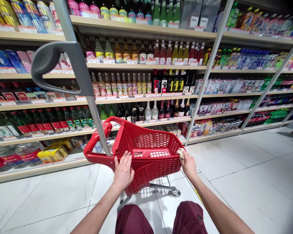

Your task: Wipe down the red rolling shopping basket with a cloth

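Right hand (188, 164): pinching crumpled pale cloth (181, 153), pressed to cart's far-right rim corner. Left hand (123, 172): not clenched, fingers laid flat over near rim, below grey pole (99, 125). Red cart (151, 167) between knees and bottle shelves (144, 66), on tiled floor (224, 182). Basket bare inside.

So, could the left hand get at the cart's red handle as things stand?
Probably yes: the left hand touches the cart close by, and the way to the handle looks free.
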